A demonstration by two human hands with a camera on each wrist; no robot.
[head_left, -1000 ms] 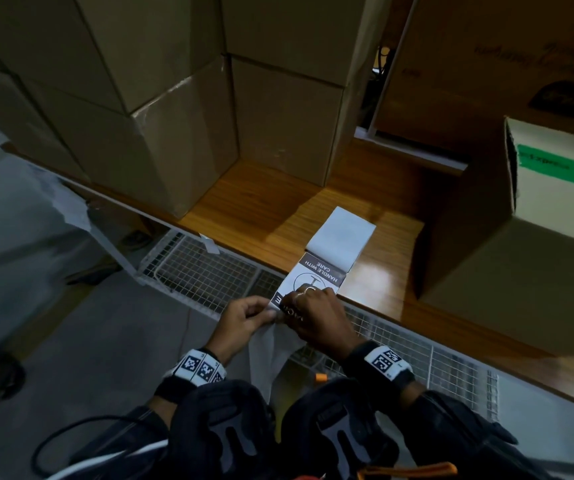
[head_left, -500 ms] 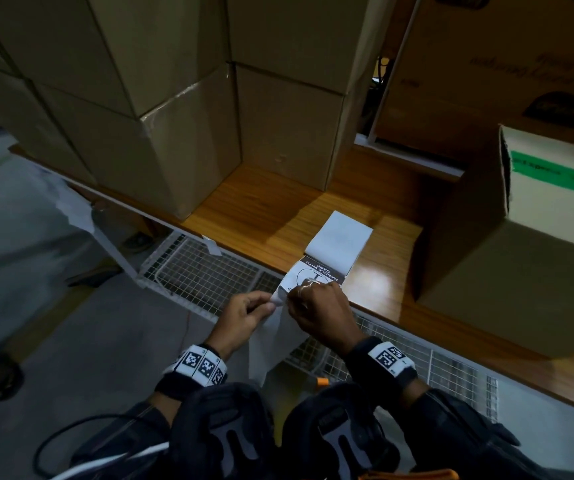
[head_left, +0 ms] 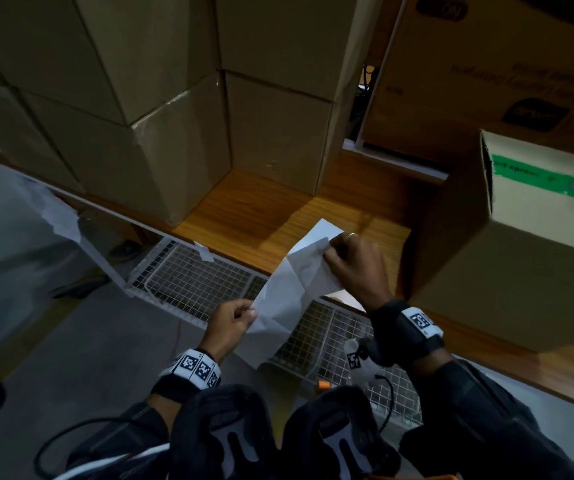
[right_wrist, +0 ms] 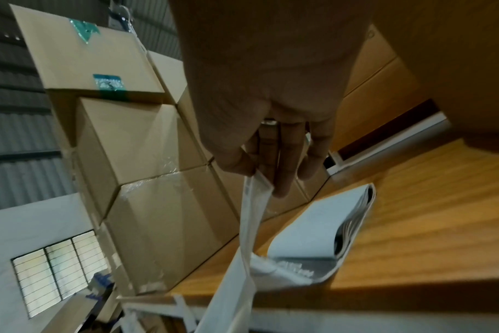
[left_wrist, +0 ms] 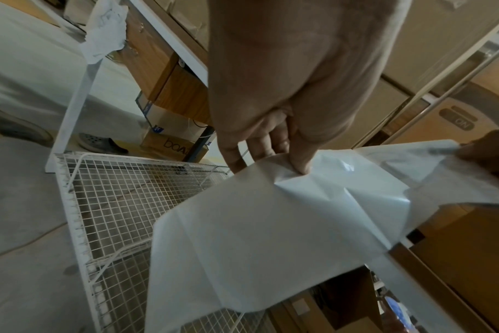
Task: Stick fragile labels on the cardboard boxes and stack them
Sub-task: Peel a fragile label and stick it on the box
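My left hand (head_left: 249,313) pinches the lower corner of a white backing sheet (head_left: 278,317) in front of the table edge; in the left wrist view its thumb (left_wrist: 298,164) presses on the glossy sheet (left_wrist: 257,225). My right hand (head_left: 332,247) pinches the upper end of the fragile label (head_left: 310,268), peeled upward with its printed face hidden. In the right wrist view the label (right_wrist: 251,214) hangs from my right hand (right_wrist: 259,178) above the label pad (right_wrist: 322,227) on the wooden table (head_left: 254,213). A cardboard box (head_left: 521,265) with green tape stands right of my right hand.
Stacked plain cardboard boxes (head_left: 161,133) fill the table's left and back. A large printed box (head_left: 486,81) stands behind at the right. A white wire basket (head_left: 188,282) hangs under the table's front edge, below my hands. Grey floor lies at the left.
My hands were together at the pad's front edge; now the right hand has pulled up and to the right with the label, and the left has drawn the backing sheet down and left.
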